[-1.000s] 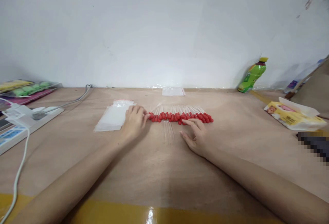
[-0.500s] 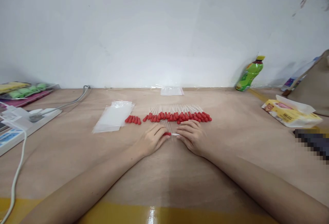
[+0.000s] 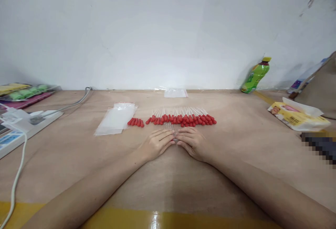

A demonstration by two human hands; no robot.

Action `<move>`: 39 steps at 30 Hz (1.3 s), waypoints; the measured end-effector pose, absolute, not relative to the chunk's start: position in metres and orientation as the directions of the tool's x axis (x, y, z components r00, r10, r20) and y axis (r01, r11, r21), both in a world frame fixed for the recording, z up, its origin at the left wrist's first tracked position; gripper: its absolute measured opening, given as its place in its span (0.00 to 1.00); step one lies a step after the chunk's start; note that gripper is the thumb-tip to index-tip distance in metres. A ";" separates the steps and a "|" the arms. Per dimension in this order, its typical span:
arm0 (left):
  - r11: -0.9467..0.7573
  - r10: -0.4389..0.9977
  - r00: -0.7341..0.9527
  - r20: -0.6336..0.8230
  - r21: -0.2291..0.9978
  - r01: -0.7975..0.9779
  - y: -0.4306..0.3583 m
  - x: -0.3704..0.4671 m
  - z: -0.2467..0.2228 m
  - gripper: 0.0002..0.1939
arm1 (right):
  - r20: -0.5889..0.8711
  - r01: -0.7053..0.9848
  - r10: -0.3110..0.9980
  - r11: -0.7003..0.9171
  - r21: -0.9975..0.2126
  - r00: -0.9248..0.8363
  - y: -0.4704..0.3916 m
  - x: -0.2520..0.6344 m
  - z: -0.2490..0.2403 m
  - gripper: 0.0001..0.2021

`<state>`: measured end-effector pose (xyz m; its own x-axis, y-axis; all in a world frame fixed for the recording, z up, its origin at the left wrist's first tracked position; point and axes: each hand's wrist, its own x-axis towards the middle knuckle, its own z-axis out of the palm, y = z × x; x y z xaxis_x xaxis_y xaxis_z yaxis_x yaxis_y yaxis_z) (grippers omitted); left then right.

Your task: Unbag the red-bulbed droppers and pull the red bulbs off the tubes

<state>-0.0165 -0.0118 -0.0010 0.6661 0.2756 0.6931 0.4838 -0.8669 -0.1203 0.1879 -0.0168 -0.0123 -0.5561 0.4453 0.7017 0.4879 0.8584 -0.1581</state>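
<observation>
My left hand (image 3: 158, 143) and my right hand (image 3: 193, 143) meet fingertip to fingertip low over the table. My left fingers are closed round a red rubber bulb, nearly all hidden now. The right fingers pinch a thin glass tube, whose end is at the bulb; the join is covered by the fingers. Just beyond the fingertips lie several bare glass tubes (image 3: 168, 126). Behind them runs a row of glass droppers with red bulbs (image 3: 187, 119), bulbs towards me. Several loose red bulbs (image 3: 135, 122) lie to the left.
Clear zip bags (image 3: 115, 118) lie left of the bulbs, another bag (image 3: 175, 93) by the wall. At right are a green bottle (image 3: 256, 75), a tissue pack (image 3: 296, 116) and a blurred dark object (image 3: 319, 146). A power strip (image 3: 49, 118) with cables is at left.
My hands have come together, closing the gap where the bulb and glass tube showed. My right hand has moved left and slightly down, uncovering more red bulbs in the row.
</observation>
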 end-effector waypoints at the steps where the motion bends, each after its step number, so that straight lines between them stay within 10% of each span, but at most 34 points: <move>1: -0.867 0.277 0.669 0.690 -0.121 0.484 -0.012 -0.016 0.000 0.09 | 0.698 0.469 0.446 0.865 -0.177 -0.560 -0.016 0.188 -0.014 0.09; 39: -0.890 0.331 0.691 0.643 -0.032 0.455 -0.011 -0.030 0.001 0.06 | 0.734 0.455 0.207 0.877 0.154 -0.646 -0.014 0.220 -0.013 0.11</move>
<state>-0.0304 -0.0110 0.0014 0.6908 0.3306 0.6430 0.4554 -0.8897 -0.0318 0.2204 -0.0137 -0.0126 -0.6464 0.2066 0.7345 0.4551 0.8771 0.1539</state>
